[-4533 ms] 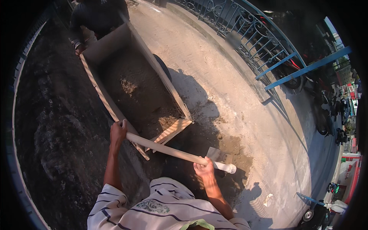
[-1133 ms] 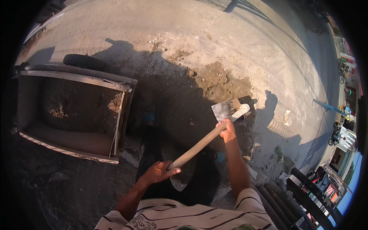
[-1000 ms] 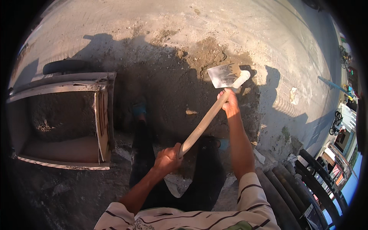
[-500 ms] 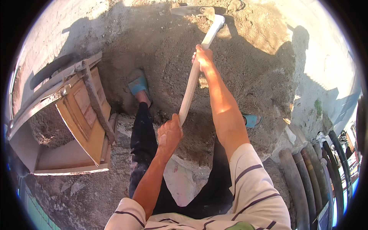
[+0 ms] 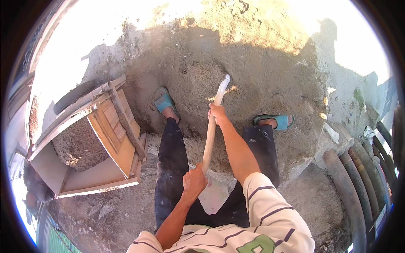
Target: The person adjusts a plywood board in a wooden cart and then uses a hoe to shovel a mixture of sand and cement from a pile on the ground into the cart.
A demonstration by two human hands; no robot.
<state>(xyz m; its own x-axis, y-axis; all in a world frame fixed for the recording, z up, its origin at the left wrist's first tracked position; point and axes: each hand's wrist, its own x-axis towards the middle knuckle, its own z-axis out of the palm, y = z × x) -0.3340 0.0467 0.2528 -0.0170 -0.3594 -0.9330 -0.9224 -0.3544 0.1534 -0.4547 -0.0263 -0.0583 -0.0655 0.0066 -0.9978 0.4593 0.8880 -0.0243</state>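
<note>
A hoe with a long pale wooden handle slants away from me between my legs. My left hand is closed around the near end of its handle. Farther up, my right hand grips the same handle, a little below its white-wrapped top. The hoe's blade does not show now; the handle's far end meets a heap of damp grey-brown sandy material. Whether the blade is buried or only hidden I cannot tell.
My feet in blue slippers stand apart on the rough material. A wooden frame box with grey material inside lies at left. Several curved dark pipes or logs line the right. Bright sun falls at the far side.
The hoe has swung down and toward me; its blade, raised in sight before, is out of view at the heap. Both hands have come lower with the handle.
</note>
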